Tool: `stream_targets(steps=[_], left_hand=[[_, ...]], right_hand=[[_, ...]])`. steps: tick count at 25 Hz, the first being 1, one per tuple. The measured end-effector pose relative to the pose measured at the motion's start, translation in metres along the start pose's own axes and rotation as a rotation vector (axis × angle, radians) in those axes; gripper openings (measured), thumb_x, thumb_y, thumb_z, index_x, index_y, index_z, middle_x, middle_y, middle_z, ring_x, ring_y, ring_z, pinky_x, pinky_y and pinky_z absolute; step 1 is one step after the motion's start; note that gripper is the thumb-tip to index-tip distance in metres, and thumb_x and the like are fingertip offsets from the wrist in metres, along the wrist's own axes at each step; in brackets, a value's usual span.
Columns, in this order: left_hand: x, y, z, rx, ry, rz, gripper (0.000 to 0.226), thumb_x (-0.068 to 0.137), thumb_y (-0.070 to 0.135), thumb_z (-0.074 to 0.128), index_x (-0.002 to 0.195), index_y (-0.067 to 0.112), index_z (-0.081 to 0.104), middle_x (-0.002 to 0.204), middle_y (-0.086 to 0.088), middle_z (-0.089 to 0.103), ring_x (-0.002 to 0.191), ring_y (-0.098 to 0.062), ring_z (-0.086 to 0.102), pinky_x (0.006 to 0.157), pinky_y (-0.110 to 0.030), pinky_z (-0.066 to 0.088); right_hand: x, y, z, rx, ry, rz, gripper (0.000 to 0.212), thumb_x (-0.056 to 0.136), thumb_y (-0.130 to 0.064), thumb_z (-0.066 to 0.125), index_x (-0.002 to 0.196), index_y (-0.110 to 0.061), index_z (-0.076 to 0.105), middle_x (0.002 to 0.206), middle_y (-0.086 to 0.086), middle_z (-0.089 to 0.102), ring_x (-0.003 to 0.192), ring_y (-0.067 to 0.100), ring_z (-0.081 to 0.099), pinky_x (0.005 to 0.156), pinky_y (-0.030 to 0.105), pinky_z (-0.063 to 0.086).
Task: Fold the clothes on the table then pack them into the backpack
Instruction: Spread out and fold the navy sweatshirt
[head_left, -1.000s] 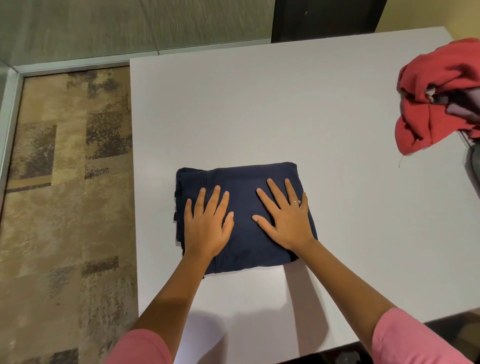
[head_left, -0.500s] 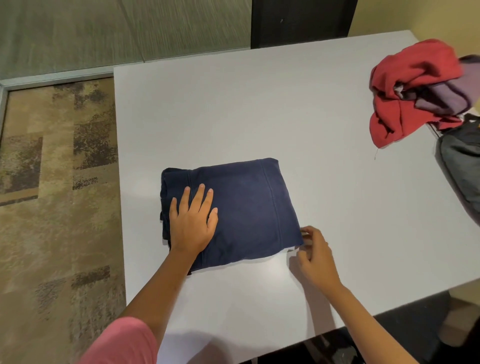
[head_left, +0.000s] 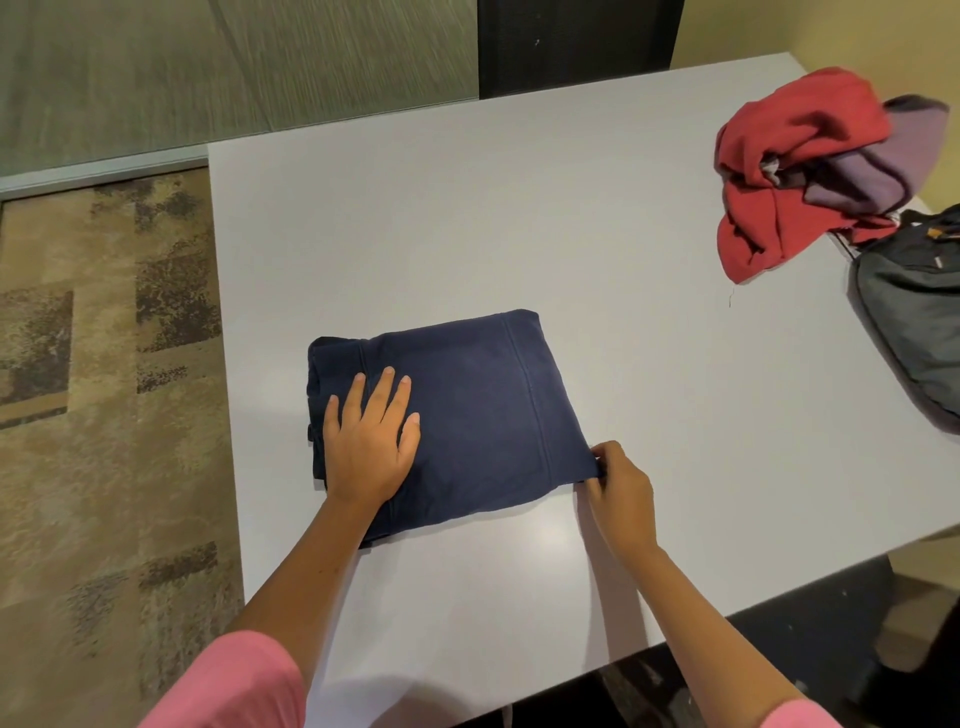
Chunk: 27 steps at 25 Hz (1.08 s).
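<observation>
A folded navy garment lies flat on the white table, near its left front part. My left hand rests flat on the garment's left side with straight fingers. My right hand pinches the garment's near right corner with curled fingers. A crumpled red garment and a purple one are piled at the far right of the table. Just in front of that pile, the dark grey backpack lies at the right edge, partly out of view.
The table's left edge borders patterned brown carpet. A dark panel stands behind the table's far edge. Below the table's front right corner there is a dark chair or base.
My right hand left the top of the navy garment and took hold of its near right corner. My left hand stayed flat on the cloth. The view shifted right, showing the backpack.
</observation>
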<state>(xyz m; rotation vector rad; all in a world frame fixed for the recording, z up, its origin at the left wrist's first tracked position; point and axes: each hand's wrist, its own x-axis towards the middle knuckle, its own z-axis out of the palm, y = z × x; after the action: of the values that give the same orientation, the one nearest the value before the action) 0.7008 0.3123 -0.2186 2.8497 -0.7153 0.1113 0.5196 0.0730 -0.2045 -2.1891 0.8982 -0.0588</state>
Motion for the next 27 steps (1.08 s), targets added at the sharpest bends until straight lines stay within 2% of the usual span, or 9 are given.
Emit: stream_targets(steps=[4,5,7,10,12,14,19,23,27], left_hand=[[-0.001,-0.003,0.002,-0.023,0.02,0.011,0.049,0.097,0.039,0.034,0.139,0.02,0.051,0.145,-0.004,0.047,0.135,-0.033,0.04,0.106,-0.055,0.031],[-0.001,-0.004,0.002,-0.024,0.024,0.013,0.049,0.097,0.039,0.034,0.139,0.02,0.051,0.145,-0.004,0.047,0.135,-0.033,0.041,0.106,-0.055,0.032],[-0.001,-0.004,0.004,-0.023,0.036,0.018,0.048,0.097,0.039,0.035,0.139,0.02,0.051,0.145,-0.004,0.048,0.135,-0.033,0.041,0.106,-0.055,0.032],[-0.002,-0.004,0.005,-0.018,0.06,0.022,0.047,0.098,0.038,0.035,0.138,0.019,0.051,0.145,-0.004,0.048,0.135,-0.033,0.042,0.106,-0.055,0.032],[-0.002,-0.004,0.006,-0.017,0.071,0.026,0.047,0.098,0.038,0.035,0.138,0.019,0.052,0.144,-0.004,0.049,0.134,-0.033,0.043,0.105,-0.055,0.033],[-0.002,-0.004,0.007,-0.015,0.077,0.028,0.046,0.098,0.037,0.035,0.137,0.019,0.052,0.144,-0.004,0.049,0.134,-0.033,0.043,0.105,-0.055,0.033],[-0.002,-0.004,0.008,-0.009,0.078,0.027,0.046,0.098,0.037,0.035,0.138,0.019,0.052,0.145,-0.003,0.048,0.134,-0.033,0.043,0.105,-0.055,0.033],[-0.002,-0.004,0.007,-0.02,0.082,0.026,0.046,0.098,0.037,0.037,0.137,0.02,0.052,0.144,-0.003,0.049,0.134,-0.032,0.043,0.105,-0.055,0.033],[-0.001,-0.003,0.005,-0.03,0.078,0.019,0.046,0.098,0.037,0.036,0.137,0.02,0.053,0.144,-0.003,0.049,0.134,-0.032,0.043,0.106,-0.055,0.032]], right_hand=[[0.007,0.007,0.0,-0.021,-0.041,0.008,0.011,0.089,-0.009,0.061,0.093,-0.017,0.055,0.078,-0.005,0.063,0.068,0.018,0.06,0.064,0.034,0.055],[0.008,0.009,-0.003,-0.038,-0.071,-0.003,0.013,0.09,-0.015,0.062,0.1,-0.018,0.056,0.083,-0.005,0.064,0.072,0.019,0.061,0.068,0.035,0.057],[0.009,0.013,-0.011,-0.114,-0.139,-0.058,0.044,0.089,-0.035,0.064,0.127,-0.018,0.049,0.109,-0.002,0.062,0.091,0.018,0.062,0.081,0.038,0.057],[0.006,0.011,-0.019,-0.333,-0.186,-0.318,0.089,0.078,-0.067,0.062,0.15,-0.029,0.025,0.152,0.002,0.027,0.128,0.024,0.042,0.092,0.041,0.051],[0.006,0.002,-0.016,-0.432,-0.181,-0.525,0.089,0.076,-0.076,0.056,0.15,-0.04,0.021,0.16,0.004,0.011,0.138,0.032,0.029,0.097,0.046,0.044],[0.01,-0.011,-0.006,-0.504,-0.145,-0.678,0.079,0.08,-0.077,0.05,0.147,-0.042,0.029,0.161,0.008,0.009,0.141,0.041,0.022,0.097,0.051,0.042],[0.026,-0.019,0.015,-0.577,-0.151,-0.817,0.054,0.093,-0.05,0.051,0.144,-0.039,0.038,0.16,0.012,0.015,0.143,0.048,0.011,0.085,0.047,0.052],[0.027,-0.015,0.017,-0.552,-0.171,-0.768,0.093,0.075,0.004,0.071,0.146,-0.04,0.032,0.161,0.006,0.01,0.144,0.043,0.008,0.061,0.036,0.059],[0.028,-0.014,0.016,-0.539,-0.189,-0.766,0.101,0.07,0.014,0.069,0.148,-0.037,0.03,0.161,0.005,0.009,0.146,0.04,0.003,0.055,0.031,0.056]])
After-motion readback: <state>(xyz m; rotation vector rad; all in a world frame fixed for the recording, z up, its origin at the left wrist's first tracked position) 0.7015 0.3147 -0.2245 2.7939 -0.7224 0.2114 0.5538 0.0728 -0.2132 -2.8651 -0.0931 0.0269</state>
